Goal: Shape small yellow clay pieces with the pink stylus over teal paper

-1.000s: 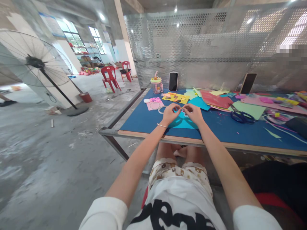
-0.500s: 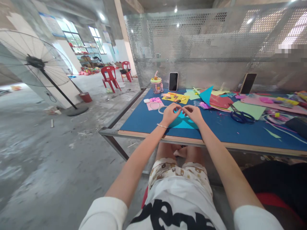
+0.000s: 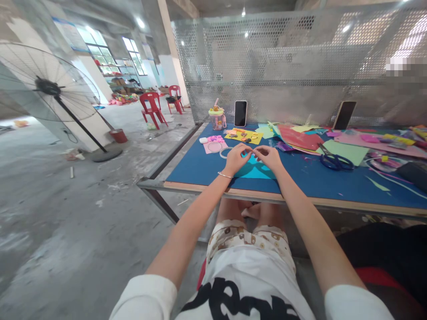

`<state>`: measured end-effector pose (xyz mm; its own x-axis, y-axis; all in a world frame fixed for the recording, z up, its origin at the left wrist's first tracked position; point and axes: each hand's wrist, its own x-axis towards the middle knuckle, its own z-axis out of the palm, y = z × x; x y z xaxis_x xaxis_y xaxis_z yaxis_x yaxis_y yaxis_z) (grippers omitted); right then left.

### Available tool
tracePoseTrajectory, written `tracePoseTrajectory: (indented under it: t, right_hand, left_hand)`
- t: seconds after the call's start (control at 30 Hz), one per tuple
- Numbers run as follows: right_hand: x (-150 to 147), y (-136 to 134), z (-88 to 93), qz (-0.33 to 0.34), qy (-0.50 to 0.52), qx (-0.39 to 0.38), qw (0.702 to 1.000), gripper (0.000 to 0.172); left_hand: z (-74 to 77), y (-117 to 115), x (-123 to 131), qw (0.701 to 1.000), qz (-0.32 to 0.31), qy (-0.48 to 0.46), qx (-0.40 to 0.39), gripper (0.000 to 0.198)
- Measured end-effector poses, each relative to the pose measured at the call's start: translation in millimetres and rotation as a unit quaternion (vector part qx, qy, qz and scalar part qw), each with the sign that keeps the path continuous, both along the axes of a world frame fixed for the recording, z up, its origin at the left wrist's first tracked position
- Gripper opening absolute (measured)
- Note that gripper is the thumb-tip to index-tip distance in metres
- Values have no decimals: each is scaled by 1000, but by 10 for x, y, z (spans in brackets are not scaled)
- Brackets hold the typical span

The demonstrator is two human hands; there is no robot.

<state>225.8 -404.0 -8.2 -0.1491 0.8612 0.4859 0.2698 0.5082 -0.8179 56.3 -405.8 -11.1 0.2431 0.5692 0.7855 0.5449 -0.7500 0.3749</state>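
Above a bright blue sheet of paper [image 3: 255, 172] near the table's front edge, my left hand [image 3: 237, 159] and my right hand [image 3: 270, 157] meet fingertip to fingertip. Both are closed in a pinch. Whatever lies between the fingertips is too small and too covered to name. A white ring [image 3: 223, 154] shows partly behind my left hand. Beyond it lie a pink sheet [image 3: 211, 149] with pink bits on it and a yellow sheet [image 3: 256, 138] bearing small orange and dark pieces.
Blue-handled scissors [image 3: 336, 162] lie to the right, near a pale green sheet [image 3: 350, 151] and a red sheet [image 3: 300, 135]. Two phones stand at the back, one a white-edged phone [image 3: 240, 114], beside a lidded cup [image 3: 216, 119]. A large fan [image 3: 48, 86] stands left.
At the back, the raised blue paper corner that stood over the red sheet no longer shows there. My hands stay pinched together in nearly the same place.
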Motion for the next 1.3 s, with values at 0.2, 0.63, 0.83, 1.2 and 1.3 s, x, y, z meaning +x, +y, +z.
tracePoseTrajectory:
  t: [0.2,0.63,0.83,1.2,1.3]
  right_hand:
    - [8,35,-25,3,8,-8,1000,44]
    - [10,21,7,9,39,-33,999,42]
    - [7,23,3,11,47,-44,998,43]
    - [2,29,-4,23,54,-63,996,42]
    - [5,42,-13,32,59,-72,995,42]
  left_hand:
    - [2,-13,4,1000,3,8,5,9]
    - [3,1,2,1000,2,0,4,11]
    - [10,-2,-1,1000,-1,-3,3,14]
    - [-7,9,3,1000,1,0,0,12]
    - [-12,11,4,1000,-2,0,2,11]
